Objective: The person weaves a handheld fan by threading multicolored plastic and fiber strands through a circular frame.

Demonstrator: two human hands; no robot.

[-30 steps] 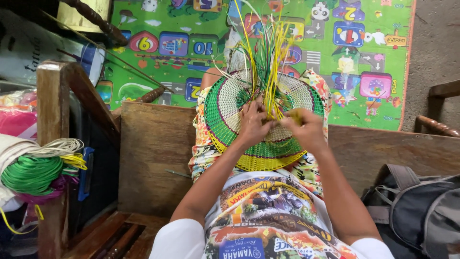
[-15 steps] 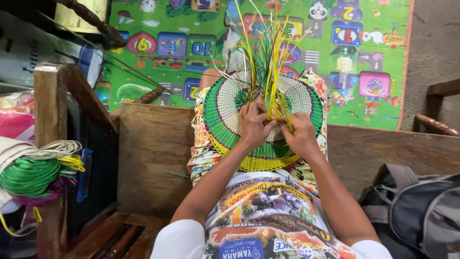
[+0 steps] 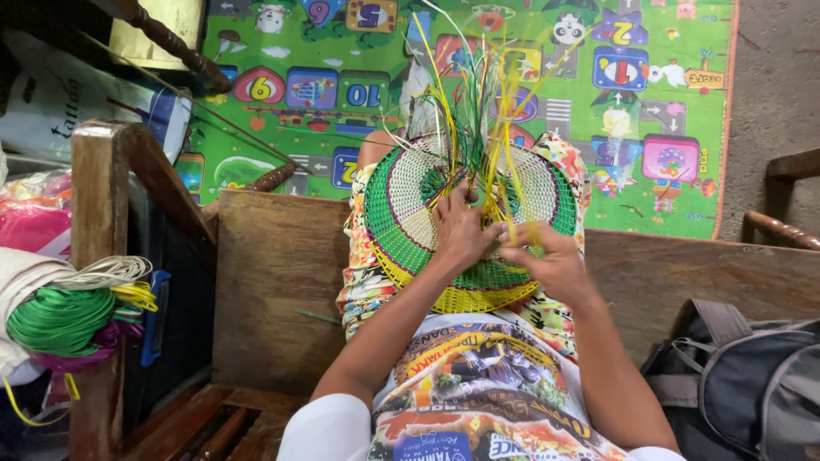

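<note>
A round woven piece (image 3: 408, 220) in green, white and yellow rests on my lap. Loose green, yellow and white strips (image 3: 468, 102) stick up from its middle. My left hand (image 3: 461, 229) presses on the weave near the centre, fingers pinching the base of the strips. My right hand (image 3: 551, 263) is just right of it, closed on a yellow strip (image 3: 515, 201) that it pulls toward me; the hand is blurred.
I sit on a wooden bench (image 3: 273, 282). Coils of green, yellow and white strip (image 3: 73, 307) hang on the armrest post at left. A grey backpack (image 3: 743, 376) lies at right. A colourful play mat (image 3: 359, 77) covers the floor ahead.
My right hand has moved down and right, drawing the yellow strip out from the centre. My left hand has stayed on the weave. The view has tilted slightly.
</note>
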